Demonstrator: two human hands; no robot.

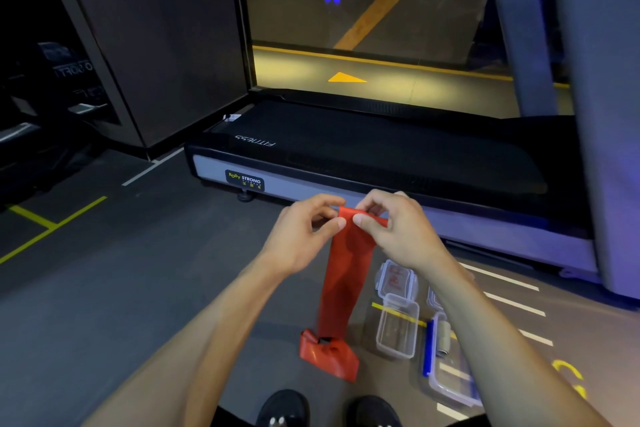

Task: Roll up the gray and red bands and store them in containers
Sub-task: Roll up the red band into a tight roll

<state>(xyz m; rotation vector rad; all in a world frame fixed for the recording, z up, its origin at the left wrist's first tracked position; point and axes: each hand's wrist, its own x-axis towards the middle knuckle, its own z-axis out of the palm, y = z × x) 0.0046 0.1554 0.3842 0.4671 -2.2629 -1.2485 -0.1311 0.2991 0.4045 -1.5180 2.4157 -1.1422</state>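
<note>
At frame centre we pinch the top edge of the red band (346, 274) with our left hand (304, 236) and right hand (391, 229). Its length hangs straight down to the floor, beside the open container (396, 329) at lower right.

**A gym floor**

A treadmill (363, 149) marked "FITNESS" and "BODY STRONG" lies across the view. Before it, dark rubber flooring (104, 270) carries yellow and white lane lines. Left of it, more machines (41, 97) stand in shadow; beyond it, a window (363, 10).
</note>
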